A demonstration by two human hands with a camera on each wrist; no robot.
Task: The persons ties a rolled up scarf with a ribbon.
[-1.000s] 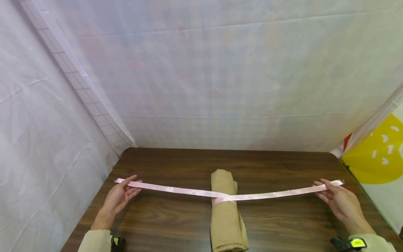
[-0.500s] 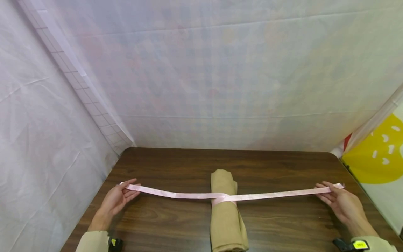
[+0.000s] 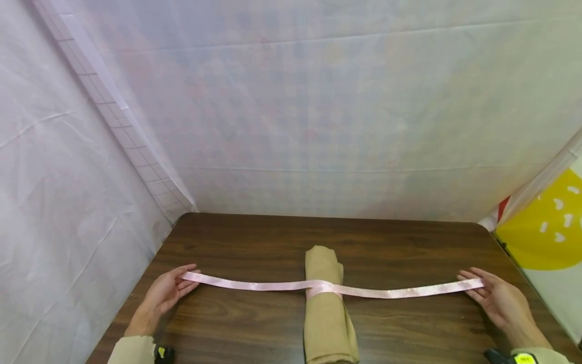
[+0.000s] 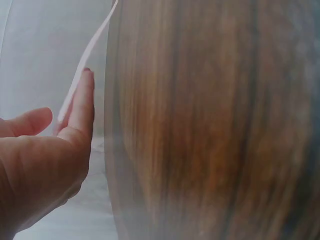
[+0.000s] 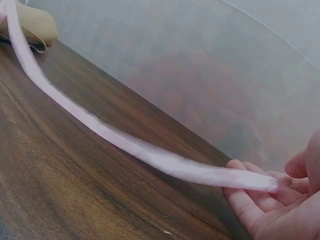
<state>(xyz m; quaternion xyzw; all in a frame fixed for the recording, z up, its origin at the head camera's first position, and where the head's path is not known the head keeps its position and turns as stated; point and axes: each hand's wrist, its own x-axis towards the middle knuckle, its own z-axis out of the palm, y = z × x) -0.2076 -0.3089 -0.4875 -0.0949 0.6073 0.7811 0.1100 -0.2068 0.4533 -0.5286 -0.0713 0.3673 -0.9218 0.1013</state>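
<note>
A rolled tan cloth (image 3: 328,323) lies lengthwise at the middle of the table. Round it goes a pink satin ribbon (image 3: 268,286), crossed on top, one tail stretching to each side. My left hand (image 3: 160,293) is at the left tail's end; in the left wrist view the ribbon (image 4: 80,75) lies along straight fingers, with the thumb apart from it. The right tail's end rests across the fingers of my right hand (image 3: 502,301). Seen from the right wrist, those fingers are extended under the ribbon (image 5: 165,162) and the thumb stands off it.
The dark wood-grain table (image 3: 245,242) has a rounded far edge. White sheeting (image 3: 291,111) hangs behind it and at the left. A yellow printed shape (image 3: 545,227) shows beyond the right edge. Both wrists wear dark straps.
The ribbon tails have gone from nearly straight to sagging. Both hands have moved slightly nearer the front, and the tail ends no longer stick out past the fingers. The roll stays put.
</note>
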